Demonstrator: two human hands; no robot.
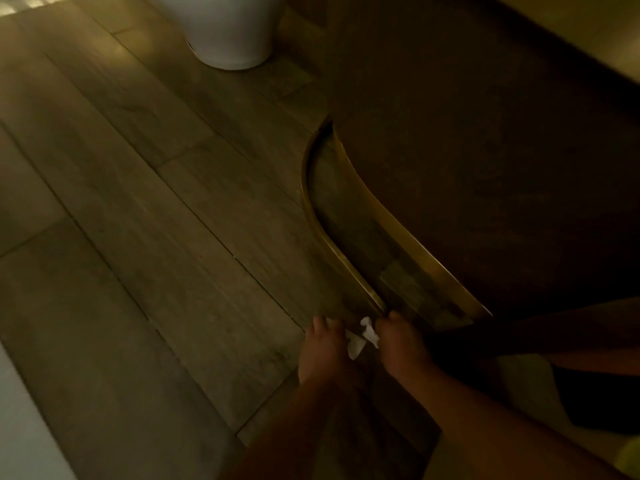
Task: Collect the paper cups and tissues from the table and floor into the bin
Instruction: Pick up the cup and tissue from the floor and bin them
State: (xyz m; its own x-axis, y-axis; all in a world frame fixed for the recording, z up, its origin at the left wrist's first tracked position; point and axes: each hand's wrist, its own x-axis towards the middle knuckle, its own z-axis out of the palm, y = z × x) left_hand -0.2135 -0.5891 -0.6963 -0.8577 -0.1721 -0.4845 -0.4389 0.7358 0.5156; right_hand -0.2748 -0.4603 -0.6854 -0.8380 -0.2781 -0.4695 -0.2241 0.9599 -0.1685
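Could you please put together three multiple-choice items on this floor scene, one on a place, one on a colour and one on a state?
1. Where is the white bin?
A. At the top of the view, far from the hands
B. Between the hands
C. On the table

2. What colour is the tissue?
A. Blue
B. White
C. Black

3. How does the tissue lie?
A. Inside the bin
B. Crumpled between the left hand and the right hand, low by the floor
C. Folded flat on the table

Key: 1 A, as the bin stands on the floor at the upper edge; 2 B, as it shows bright white; 3 B, as both hands close round it near the brass strip.
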